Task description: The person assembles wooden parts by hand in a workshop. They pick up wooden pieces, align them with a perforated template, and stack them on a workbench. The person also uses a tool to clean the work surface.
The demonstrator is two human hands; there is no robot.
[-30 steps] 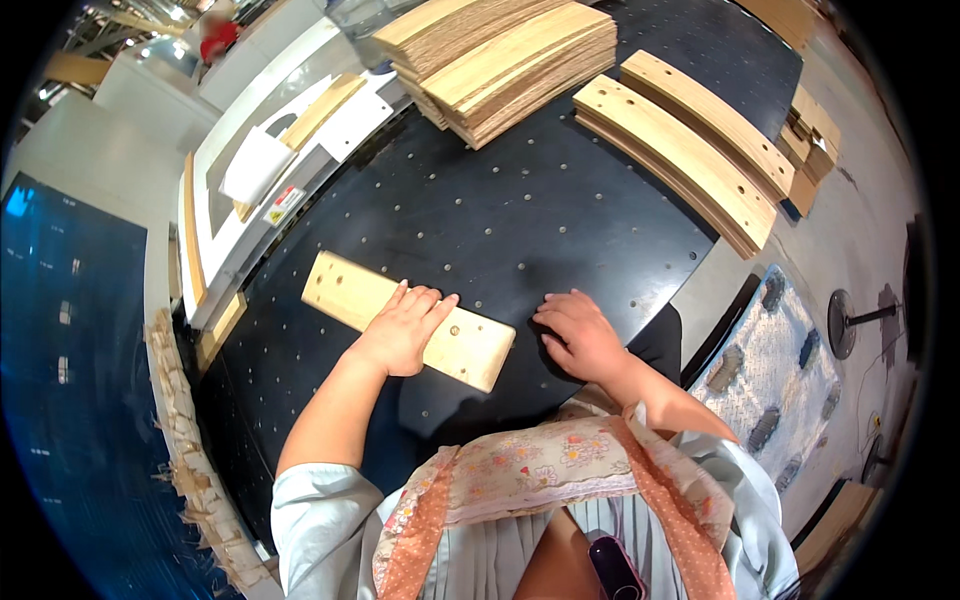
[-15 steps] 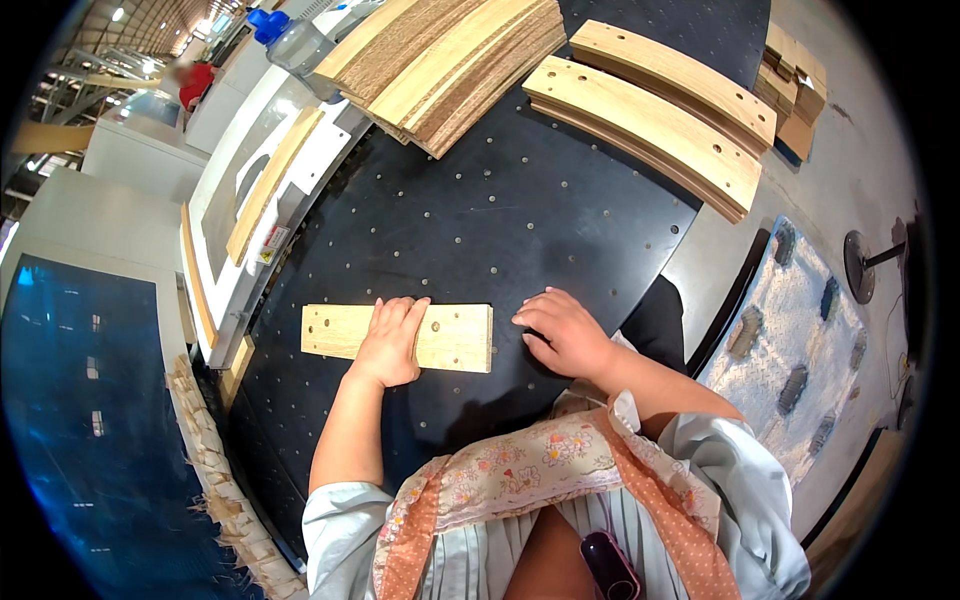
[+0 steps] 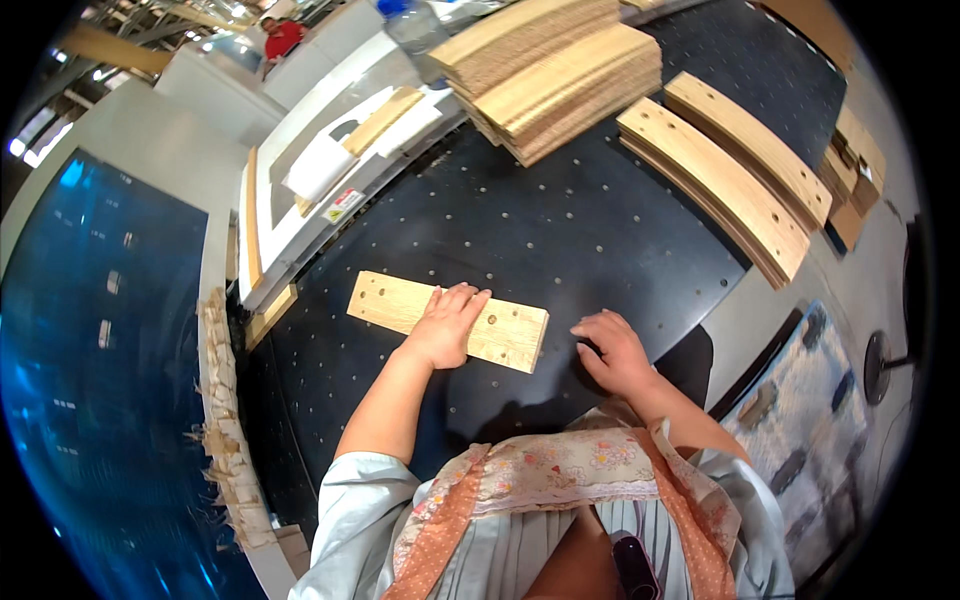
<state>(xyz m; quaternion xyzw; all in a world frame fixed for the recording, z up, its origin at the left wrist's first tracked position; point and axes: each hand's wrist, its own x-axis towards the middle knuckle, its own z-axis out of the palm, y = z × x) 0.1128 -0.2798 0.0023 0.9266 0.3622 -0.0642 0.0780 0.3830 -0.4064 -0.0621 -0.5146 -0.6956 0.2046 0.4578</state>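
Observation:
My left hand (image 3: 451, 325) lies across a short, pale wooden board (image 3: 395, 302), its fingers reaching the far edge and its palm over the near edge. The board lies flat on the black, dotted tabletop and has drilled holes near both ends. Part of its middle is hidden under the hand. To the right of the board, apart from it, my right hand (image 3: 612, 352) hovers low with fingers loosely bent and apart, nothing visible in them. Further off at the right are two stacks of curved, drilled boards, a nearer stack (image 3: 710, 180) and a farther stack (image 3: 750, 140).
A tall pile of curved wooden pieces (image 3: 560, 85) stands at the back, beside a clear bottle with a blue cap (image 3: 412, 35). To the left are a white machine frame (image 3: 262, 215) and a dark blue panel (image 3: 100, 380). A person in red (image 3: 283, 38) is far off.
My view has turned, so the board and the stacks appear shifted right and the board now looks slanted. My left hand stays on the board; my right hand stays beside it.

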